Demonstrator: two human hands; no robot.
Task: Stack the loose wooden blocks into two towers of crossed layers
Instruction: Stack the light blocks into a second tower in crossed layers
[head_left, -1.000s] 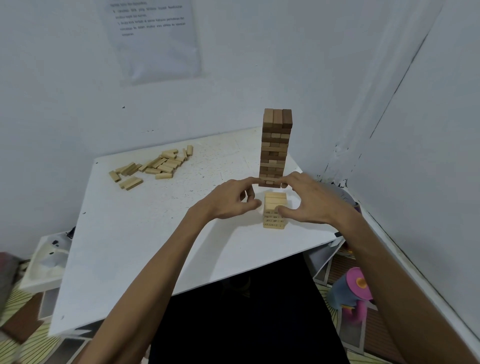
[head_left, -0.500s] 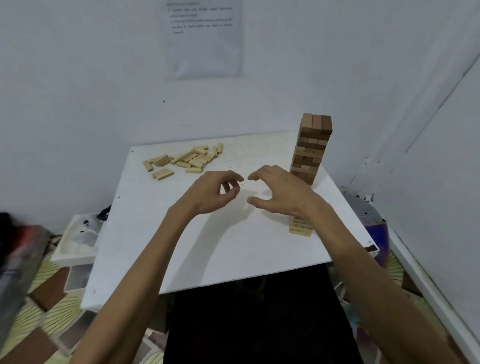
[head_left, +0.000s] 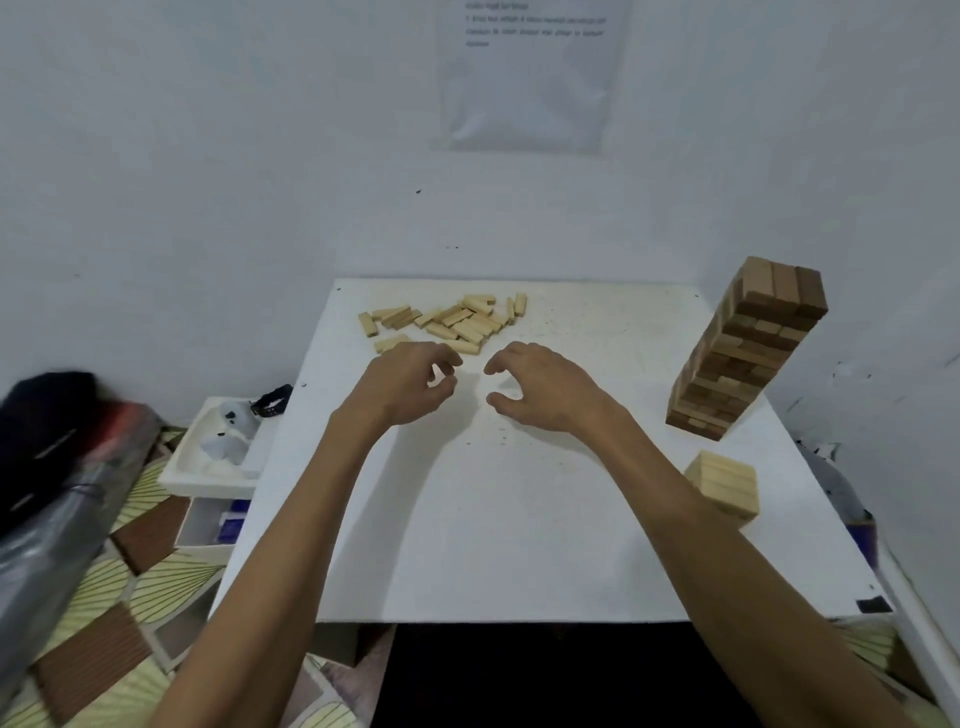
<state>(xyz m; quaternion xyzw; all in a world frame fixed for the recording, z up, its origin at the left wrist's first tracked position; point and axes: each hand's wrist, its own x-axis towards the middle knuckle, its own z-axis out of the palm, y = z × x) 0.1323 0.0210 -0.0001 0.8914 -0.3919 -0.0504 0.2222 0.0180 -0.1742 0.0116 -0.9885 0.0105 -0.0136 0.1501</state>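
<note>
Over the table (head_left: 519, 519), our empty left hand (head_left: 410, 384) and right hand (head_left: 545, 389), fingers loosely curled, reach toward loose blocks (head_left: 452, 322); next, we likely grasp several for the short tower (head_left: 724, 483).

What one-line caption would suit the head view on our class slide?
Empty left hand and right hand reach toward loose blocks; a tall tower and short stack stand right.

A white counter (head_left: 519, 519) set against pale walls.
A printed sheet (head_left: 524, 78) hangs on the wall behind the counter; left of it, a white tray (head_left: 208, 467) sits above a patterned floor (head_left: 104, 623).
</note>
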